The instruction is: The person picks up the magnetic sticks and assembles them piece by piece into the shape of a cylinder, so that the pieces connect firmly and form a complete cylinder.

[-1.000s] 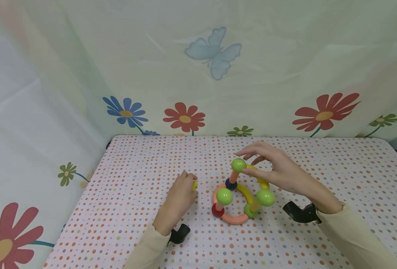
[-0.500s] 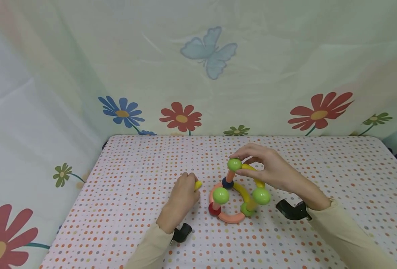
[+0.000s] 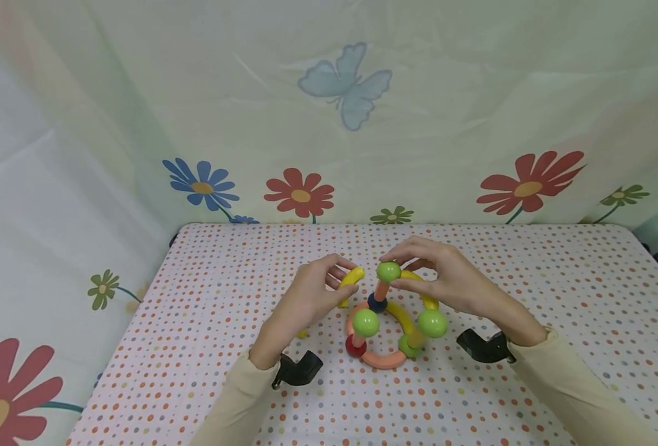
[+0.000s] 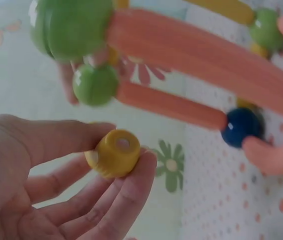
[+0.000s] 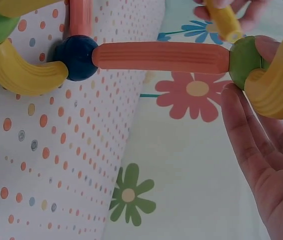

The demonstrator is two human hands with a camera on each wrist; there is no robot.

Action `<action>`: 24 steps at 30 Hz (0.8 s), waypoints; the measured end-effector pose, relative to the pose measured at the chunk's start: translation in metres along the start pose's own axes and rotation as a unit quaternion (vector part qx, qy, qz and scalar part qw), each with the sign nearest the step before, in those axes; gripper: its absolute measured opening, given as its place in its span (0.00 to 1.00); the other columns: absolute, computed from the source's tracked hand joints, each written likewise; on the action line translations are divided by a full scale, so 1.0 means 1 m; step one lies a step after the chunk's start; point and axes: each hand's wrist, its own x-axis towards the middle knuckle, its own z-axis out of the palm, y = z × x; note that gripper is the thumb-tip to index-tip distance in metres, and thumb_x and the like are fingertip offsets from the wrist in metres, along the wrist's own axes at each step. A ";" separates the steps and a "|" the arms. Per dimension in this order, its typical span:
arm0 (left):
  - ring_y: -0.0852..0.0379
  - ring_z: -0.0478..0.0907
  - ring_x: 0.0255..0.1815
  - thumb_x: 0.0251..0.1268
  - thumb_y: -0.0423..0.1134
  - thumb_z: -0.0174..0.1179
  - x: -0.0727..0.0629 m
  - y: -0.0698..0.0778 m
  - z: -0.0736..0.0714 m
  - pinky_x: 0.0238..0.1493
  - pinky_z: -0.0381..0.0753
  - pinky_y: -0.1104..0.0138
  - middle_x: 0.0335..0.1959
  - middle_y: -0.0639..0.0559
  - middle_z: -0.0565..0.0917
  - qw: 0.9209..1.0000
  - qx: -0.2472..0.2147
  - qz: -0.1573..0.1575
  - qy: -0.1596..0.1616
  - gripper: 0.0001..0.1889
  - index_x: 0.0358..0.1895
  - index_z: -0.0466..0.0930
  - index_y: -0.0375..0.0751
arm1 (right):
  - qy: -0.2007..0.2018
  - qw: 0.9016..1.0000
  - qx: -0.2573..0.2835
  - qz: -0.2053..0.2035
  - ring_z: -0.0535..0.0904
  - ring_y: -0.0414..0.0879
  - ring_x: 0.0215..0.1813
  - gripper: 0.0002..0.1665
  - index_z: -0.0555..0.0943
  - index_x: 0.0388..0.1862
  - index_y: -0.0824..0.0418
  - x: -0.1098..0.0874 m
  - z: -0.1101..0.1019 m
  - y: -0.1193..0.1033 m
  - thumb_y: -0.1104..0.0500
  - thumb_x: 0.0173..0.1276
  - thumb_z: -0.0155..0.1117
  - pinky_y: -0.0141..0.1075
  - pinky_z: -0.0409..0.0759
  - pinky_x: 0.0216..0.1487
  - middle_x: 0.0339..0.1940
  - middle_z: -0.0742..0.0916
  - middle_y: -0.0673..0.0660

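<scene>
My left hand (image 3: 307, 291) pinches a curved yellow rod (image 3: 353, 277) between thumb and fingers, left of the toy structure; its end with a pale round tip faces the left wrist camera. The structure has a base ring of pink and yellow curved rods with a blue ball (image 3: 377, 302), a red ball (image 3: 355, 345) and a lower green ball (image 3: 409, 347). Upright rods carry green balls above it. My right hand (image 3: 446, 275) holds the back top green ball (image 3: 388, 271) between thumb and fingertips. A second curved yellow rod (image 5: 276, 82) joins this ball to the right top green ball (image 3: 432, 323).
Part of a small yellow piece (image 3: 303, 334) shows on the table beside my left wrist, mostly hidden by it. The dotted tabletop (image 3: 240, 266) ends at a flower-printed curtain (image 3: 446, 124). A black wrist camera (image 3: 300, 369) sticks out under the left wrist.
My left hand has lifted the yellow rod from the table and carried it right and back towards the structure. My right hand has closed its fingers on the top green ball and stays there.
</scene>
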 end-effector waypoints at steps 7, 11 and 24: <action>0.56 0.83 0.43 0.68 0.39 0.72 0.006 0.009 -0.001 0.40 0.82 0.69 0.46 0.49 0.87 0.999 -0.018 0.023 -0.035 0.16 0.57 0.86 0.42 | 0.001 1.000 0.005 -0.006 0.85 0.53 0.52 0.23 0.86 0.57 0.63 0.001 0.001 0.002 0.68 0.63 0.78 0.50 0.85 0.55 0.54 0.86 0.57; 0.57 0.84 0.41 0.73 0.40 0.68 0.009 0.001 -0.006 0.42 0.83 0.67 0.46 0.48 0.88 0.996 -0.069 0.030 -0.054 0.15 0.58 0.86 0.39 | 0.001 1.000 0.003 -0.010 0.85 0.52 0.52 0.23 0.85 0.58 0.63 0.002 0.001 0.003 0.67 0.63 0.78 0.50 0.85 0.55 0.54 0.86 0.56; 0.56 0.85 0.45 0.75 0.37 0.65 0.013 -0.012 -0.014 0.51 0.86 0.56 0.51 0.44 0.89 0.966 -0.233 -0.022 -0.106 0.16 0.60 0.85 0.34 | 0.066 0.995 -0.048 -0.057 0.81 0.46 0.58 0.24 0.86 0.57 0.56 -0.003 -0.005 -0.015 0.69 0.63 0.78 0.31 0.78 0.59 0.55 0.86 0.48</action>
